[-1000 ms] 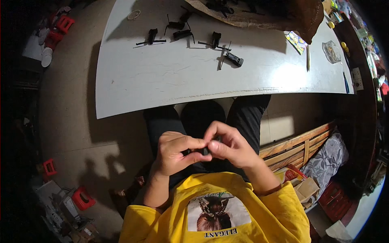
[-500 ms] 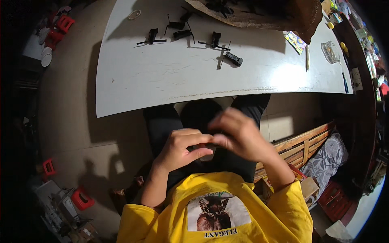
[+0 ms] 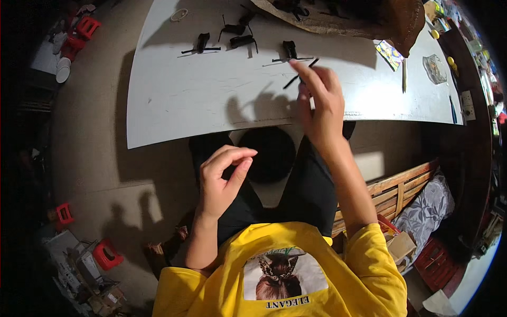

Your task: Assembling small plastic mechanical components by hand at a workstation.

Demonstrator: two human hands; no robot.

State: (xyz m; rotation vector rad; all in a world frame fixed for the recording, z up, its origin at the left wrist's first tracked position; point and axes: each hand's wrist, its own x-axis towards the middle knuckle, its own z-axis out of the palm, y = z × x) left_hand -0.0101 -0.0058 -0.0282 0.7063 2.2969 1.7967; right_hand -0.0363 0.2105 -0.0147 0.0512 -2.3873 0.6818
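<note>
My right hand reaches over the near edge of the white table, index finger stretched out and thumb apart. It covers most of a small black plastic part, whose thin rod sticks out beside the fingers; no grip on it shows. Just beyond the fingertips stands another black part with a thin crossbar. My left hand hovers above my lap, fingers curved, a gap between thumb and forefinger, nothing visible in it. Farther left lie several similar black parts, one of them a black part with a crossbar.
A brown sack-like container with black parts inside lies at the table's far side. To the right are a colourful packet, a thin stick and a glass dish. A wooden bench stands at my right.
My hands have moved apart. The right one has gone forward from over my lap to the black part on the table; the left one has stayed over my lap.
</note>
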